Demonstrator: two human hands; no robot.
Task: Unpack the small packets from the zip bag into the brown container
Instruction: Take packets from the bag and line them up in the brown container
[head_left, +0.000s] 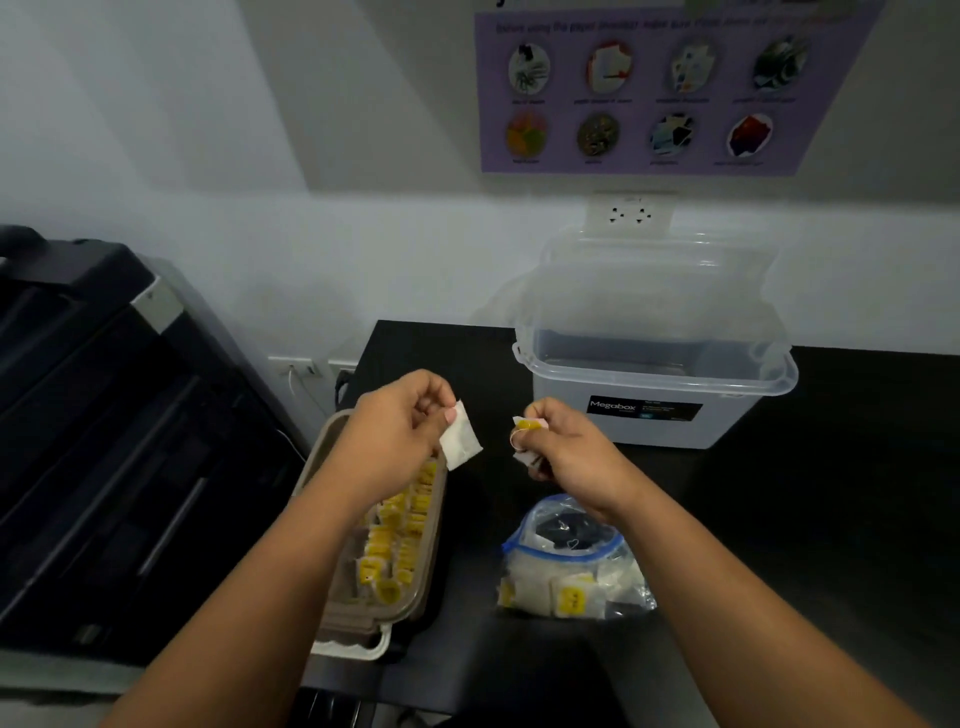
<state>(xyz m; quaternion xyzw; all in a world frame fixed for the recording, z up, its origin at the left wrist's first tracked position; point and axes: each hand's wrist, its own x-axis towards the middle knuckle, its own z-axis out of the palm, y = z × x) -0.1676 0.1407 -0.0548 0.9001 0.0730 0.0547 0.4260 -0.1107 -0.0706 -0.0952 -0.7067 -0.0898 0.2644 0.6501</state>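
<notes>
Bare left hand (400, 422), bare right hand (569, 448), bare forearms (283, 551)

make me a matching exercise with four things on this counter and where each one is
Things:
1. brown container
2. zip bag
3. clear box
4. white packet

Places:
A. pinched in the left hand
B. at the back, near the wall
C. under the left forearm, holding yellow-tagged packets
D. on the counter below the right hand, which grips a tagged packet

Pairs: 1-C, 2-D, 3-B, 4-A
</notes>
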